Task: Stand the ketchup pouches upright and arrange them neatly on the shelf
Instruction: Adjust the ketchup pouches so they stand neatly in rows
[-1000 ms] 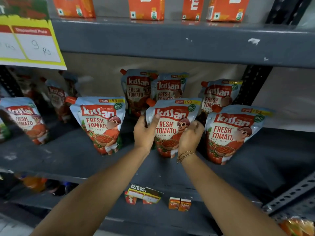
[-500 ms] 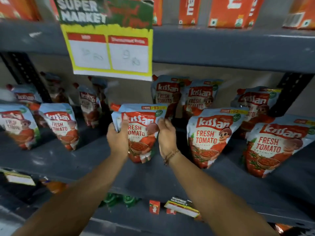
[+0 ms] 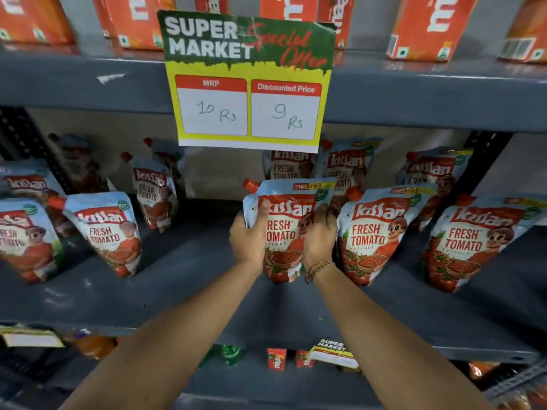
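A ketchup pouch [image 3: 288,229] with a red spout stands upright at the middle of the grey shelf [image 3: 183,285]. My left hand [image 3: 248,236] grips its left edge and my right hand [image 3: 321,238] grips its right edge. Two more front-row pouches stand to the right, one beside it [image 3: 374,235] and one further right [image 3: 470,241], both leaning a little. To the left stand two front pouches, one nearer [image 3: 108,232] and one at the frame edge [image 3: 23,238]. Several pouches stand in the back row, partly hidden.
A yellow and green price sign [image 3: 248,81] hangs from the upper shelf edge, covering the tops of the back pouches. Orange cartons [image 3: 432,25] line the upper shelf. Small cartons [image 3: 276,358] and bottles sit on the shelf below. A gap lies between the held pouch and the left ones.
Both hands left the pouch they gripped a second ago and took hold of the pouch to its left. The view has shifted left and closer, and the hands stay on that pouch.
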Action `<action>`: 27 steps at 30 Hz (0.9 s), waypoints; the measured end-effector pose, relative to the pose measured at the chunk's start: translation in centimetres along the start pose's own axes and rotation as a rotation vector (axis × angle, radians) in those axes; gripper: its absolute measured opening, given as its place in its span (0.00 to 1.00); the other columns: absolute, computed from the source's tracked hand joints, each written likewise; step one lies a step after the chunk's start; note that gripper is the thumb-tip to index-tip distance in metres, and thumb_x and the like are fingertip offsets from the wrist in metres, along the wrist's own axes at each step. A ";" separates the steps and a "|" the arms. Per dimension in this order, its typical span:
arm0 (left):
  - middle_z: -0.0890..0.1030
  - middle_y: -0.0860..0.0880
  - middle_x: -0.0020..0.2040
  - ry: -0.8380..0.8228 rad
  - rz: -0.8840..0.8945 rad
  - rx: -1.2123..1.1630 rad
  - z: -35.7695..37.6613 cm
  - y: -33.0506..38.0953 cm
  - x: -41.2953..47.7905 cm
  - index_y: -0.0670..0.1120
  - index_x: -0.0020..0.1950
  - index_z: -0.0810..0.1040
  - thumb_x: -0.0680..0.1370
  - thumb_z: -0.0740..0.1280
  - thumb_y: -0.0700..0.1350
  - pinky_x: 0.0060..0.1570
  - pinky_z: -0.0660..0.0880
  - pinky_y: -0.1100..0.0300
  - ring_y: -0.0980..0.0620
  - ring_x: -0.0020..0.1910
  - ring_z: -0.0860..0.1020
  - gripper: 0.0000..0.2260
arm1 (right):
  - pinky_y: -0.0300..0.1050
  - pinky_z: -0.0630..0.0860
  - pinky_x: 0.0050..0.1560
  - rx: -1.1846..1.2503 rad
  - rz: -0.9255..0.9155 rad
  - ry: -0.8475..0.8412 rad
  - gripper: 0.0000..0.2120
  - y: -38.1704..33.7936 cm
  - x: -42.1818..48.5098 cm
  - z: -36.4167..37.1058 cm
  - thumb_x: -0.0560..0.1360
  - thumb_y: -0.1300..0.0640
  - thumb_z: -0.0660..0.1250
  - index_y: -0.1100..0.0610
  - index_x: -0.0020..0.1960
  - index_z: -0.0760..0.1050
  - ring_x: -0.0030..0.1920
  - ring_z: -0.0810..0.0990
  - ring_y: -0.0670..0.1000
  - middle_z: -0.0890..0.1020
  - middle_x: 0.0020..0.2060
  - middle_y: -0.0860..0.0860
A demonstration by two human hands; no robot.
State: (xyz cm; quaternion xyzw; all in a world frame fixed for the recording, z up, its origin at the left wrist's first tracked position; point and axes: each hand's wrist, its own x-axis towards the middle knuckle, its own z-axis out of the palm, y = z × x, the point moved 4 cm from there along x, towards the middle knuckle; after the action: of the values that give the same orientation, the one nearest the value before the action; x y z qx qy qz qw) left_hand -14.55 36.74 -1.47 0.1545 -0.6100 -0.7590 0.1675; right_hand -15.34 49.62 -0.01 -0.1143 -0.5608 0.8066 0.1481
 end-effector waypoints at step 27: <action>0.79 0.44 0.63 0.231 -0.101 -0.001 -27.2 2.3 9.7 0.45 0.67 0.72 0.75 0.66 0.55 0.61 0.76 0.47 0.45 0.59 0.79 0.23 | 0.55 0.78 0.57 -0.511 0.026 -0.279 0.11 13.3 -13.7 24.2 0.77 0.58 0.61 0.58 0.58 0.71 0.54 0.80 0.56 0.81 0.54 0.57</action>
State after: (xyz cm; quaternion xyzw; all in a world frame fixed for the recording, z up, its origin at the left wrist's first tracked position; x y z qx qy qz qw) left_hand -11.16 8.22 -5.13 0.2716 -0.5777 -0.7438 0.1983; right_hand -12.53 19.13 -3.87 -0.0427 -0.7592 0.6489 0.0256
